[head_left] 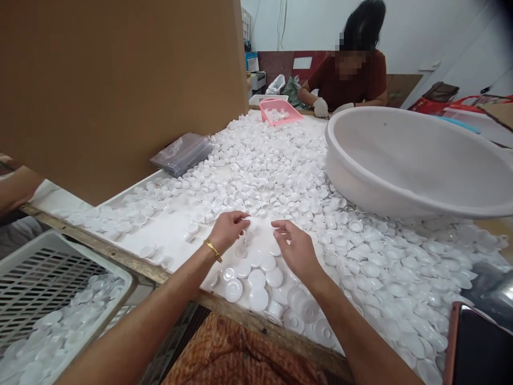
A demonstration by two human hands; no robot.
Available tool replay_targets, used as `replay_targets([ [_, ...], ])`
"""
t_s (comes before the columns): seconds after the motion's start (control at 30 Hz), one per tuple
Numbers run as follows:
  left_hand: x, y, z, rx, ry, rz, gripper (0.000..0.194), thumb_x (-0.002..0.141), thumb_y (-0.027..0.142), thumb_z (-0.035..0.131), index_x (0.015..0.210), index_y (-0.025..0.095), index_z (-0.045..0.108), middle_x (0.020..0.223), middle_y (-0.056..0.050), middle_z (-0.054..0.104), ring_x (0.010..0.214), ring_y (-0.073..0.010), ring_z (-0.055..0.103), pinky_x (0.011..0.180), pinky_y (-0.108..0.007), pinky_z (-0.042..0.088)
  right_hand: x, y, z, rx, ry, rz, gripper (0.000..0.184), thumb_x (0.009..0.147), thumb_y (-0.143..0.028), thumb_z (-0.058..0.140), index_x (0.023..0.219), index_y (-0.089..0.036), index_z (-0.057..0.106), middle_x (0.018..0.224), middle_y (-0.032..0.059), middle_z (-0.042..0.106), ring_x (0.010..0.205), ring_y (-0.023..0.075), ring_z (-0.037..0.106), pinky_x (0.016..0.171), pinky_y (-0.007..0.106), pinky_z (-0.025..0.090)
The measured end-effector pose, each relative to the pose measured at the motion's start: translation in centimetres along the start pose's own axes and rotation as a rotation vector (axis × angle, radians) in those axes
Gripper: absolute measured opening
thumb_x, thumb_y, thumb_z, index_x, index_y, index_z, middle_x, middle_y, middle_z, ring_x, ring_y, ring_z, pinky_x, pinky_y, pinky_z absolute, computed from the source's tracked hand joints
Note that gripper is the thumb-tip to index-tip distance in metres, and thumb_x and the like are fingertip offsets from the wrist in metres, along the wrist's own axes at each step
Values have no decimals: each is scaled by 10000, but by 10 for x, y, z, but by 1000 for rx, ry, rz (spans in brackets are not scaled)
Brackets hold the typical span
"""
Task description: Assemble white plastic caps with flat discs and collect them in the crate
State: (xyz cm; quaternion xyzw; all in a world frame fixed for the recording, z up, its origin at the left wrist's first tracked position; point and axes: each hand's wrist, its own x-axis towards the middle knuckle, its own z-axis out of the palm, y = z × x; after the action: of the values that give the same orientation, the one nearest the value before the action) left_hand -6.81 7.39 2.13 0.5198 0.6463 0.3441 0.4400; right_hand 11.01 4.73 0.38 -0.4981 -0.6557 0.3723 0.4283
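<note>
The left hand (227, 231) is held over the table (176, 235) with its fingers bent and only a narrow space to the thumb; I cannot tell if a small piece is between the fingertips, because some blur is just below. The right hand (296, 248) faces it, well apart, with the fingers partly open and pointing toward the left hand, and the thumb is a little away from them. A gold bracelet (212, 250) is on the left wrist. The white lids (259, 299) lie on the table, near its wooden edge (256, 322), below and between the forearms; they are round, flat and shiny, some overlapping, and a few show rings. A wide heap of small white pieces (276, 174) spreads behind and to the right. A big brown board (132, 85) hides the far left part of the table, and a large pale basin (417, 160) stands tilted over the right part. A clear plastic packet (182, 153) lies beside the board, a pink scoop (280, 111) is farther back, and a person (360, 75) with gloves sits across. At the lower left, a white basket (72, 251) contains similar pieces.
</note>
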Motion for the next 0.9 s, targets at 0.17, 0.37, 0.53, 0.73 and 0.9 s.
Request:
replay_targets([
  [0.17,7,-17,-8,24,-1,-32,238,623,257,601,822,129,623,518,47,512,450,-81,460,430,-194,351,-4,-3,15,-486,-125,-371,291,858,-156,441,1107,-200,586,1164,46,600,1086,216,486,916,402,391],
  [0.37,11,-33,2,171,30,4,191,631,275,614,770,151,658,473,56,474,450,-73,412,438,-189,299,-5,-1,25,-657,-222,-402,309,857,-179,488,1156,-189,564,1201,26,584,1124,228,455,926,401,364],
  [0.53,15,-24,-5,93,-145,-100,164,659,262,618,778,150,601,412,75,448,379,-71,404,393,-184,320,-4,2,30,-709,-244,-425,309,857,-203,508,1161,-191,557,1185,26,594,1126,231,456,931,405,349],
  [0.73,24,-7,-14,37,-395,-291,150,702,193,598,808,155,499,409,64,495,353,-108,490,377,-220,429,-1,0,37,-743,-211,-423,299,875,-258,491,1154,-171,555,1168,37,604,1138,233,449,986,434,297],
  [0.9,27,-7,-16,39,-438,-304,191,723,255,615,807,165,468,425,73,481,356,-118,513,366,-229,452,-1,-6,42,-788,-210,-451,268,889,-268,465,1096,-147,585,1137,55,617,1125,227,462,1027,459,241],
])
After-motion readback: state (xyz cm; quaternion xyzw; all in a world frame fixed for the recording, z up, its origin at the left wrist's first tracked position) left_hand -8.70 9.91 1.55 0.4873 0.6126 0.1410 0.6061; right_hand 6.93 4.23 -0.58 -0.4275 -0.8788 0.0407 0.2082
